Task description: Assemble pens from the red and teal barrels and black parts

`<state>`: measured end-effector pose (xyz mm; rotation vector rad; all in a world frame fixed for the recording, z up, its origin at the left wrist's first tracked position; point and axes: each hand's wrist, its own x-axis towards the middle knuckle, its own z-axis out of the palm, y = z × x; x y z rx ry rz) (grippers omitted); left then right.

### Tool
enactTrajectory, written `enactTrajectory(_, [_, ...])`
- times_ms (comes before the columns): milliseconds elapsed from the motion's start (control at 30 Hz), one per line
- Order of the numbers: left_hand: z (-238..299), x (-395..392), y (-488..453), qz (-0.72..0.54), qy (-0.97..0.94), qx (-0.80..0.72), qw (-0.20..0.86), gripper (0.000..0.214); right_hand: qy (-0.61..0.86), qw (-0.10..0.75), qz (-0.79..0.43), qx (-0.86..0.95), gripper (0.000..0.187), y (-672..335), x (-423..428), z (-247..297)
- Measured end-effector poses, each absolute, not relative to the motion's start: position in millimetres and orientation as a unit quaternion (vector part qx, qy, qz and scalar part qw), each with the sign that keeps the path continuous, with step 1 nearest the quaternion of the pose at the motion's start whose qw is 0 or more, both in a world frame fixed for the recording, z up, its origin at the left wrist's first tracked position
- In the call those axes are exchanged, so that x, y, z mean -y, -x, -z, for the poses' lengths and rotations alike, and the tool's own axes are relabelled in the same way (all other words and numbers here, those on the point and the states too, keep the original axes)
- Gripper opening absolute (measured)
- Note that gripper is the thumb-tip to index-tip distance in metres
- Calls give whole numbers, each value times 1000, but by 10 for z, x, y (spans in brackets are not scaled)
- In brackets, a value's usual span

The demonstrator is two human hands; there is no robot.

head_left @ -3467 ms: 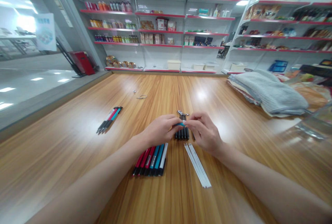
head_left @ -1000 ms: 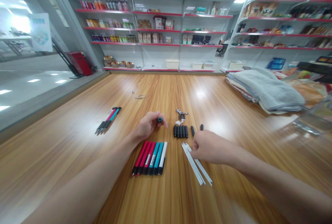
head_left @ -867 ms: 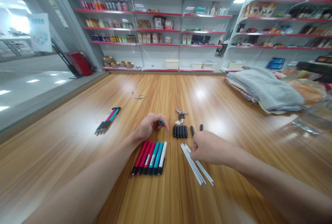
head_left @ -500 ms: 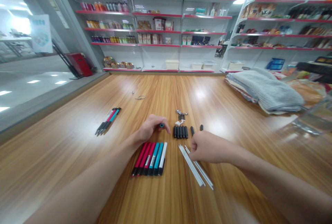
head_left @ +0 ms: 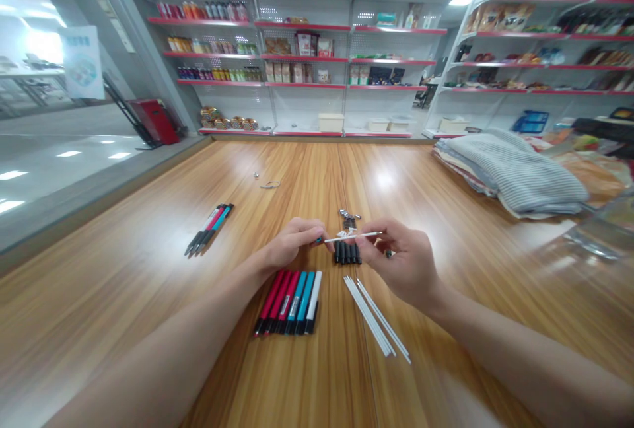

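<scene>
My left hand (head_left: 294,243) is closed around a pen barrel, of which only the blue-rimmed open end (head_left: 318,240) shows. A slim white pen refill (head_left: 341,238) is pinched between the thumb and fingers of my right hand (head_left: 409,263). One end of the refill points at the barrel's opening; whether it has entered I cannot tell. Below my left hand lies a row of red, blue and white pen barrels (head_left: 290,302). More white refills (head_left: 371,319) lie below my right hand. Short black grip pieces (head_left: 348,254) stand in a row beneath the held refill, partly covered.
Small springs (head_left: 349,222) and silver tips (head_left: 343,213) lie beyond the grips. Several assembled pens (head_left: 211,230) lie at the left. A thin looped piece (head_left: 270,185) is farther back. Folded cloth (head_left: 515,170) and a clear container (head_left: 601,230) occupy the right side.
My right hand has lifted a refill from the table and brought it up and across to the barrel. My left hand has shifted slightly right, still holding the barrel.
</scene>
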<state>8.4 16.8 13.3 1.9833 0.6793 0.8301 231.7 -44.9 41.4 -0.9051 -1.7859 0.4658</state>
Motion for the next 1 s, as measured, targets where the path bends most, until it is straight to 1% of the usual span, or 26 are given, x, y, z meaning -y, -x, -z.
enactTrajectory(100, [-196, -144, -130, -325, -806, -271, 414, 48, 374, 520, -151, 753, 7, -2339, 425, -370])
enactTrajectory(200, [-237, -109, -185, -330, -807, -269, 409, 42, 383, 524, -139, 748, 7, -2352, 411, -337])
enactTrajectory(367, [-285, -77, -220, -332, -811, -281, 392, 34, 387, 579, -129, 705, 7, -2359, 407, -292])
enactTrajectory(433, [-310, -71, -228, -327, -818, -287, 377, 33, 385, 581, -135, 704, 7, -2358, 403, -269])
enactTrajectory(567, [-329, -74, -252, -330, -830, -317, 318, 30, 394, 540, -125, 733, 7, -2367, 375, -221])
enactTrajectory(733, [-264, -140, -220, -340, -832, -391, 198, 27, 398, 483, -49, 778, 12, -2412, 325, -206])
enactTrajectory(900, [-306, -127, -216, -303, -853, -414, 99, 22, 412, 434, -5, 801, 22, -2451, 321, -208])
enactTrajectory(1000, [-372, -64, -279, -290, -858, -415, 83, 23, 401, 420, -3, 814, 29, -2443, 329, -204])
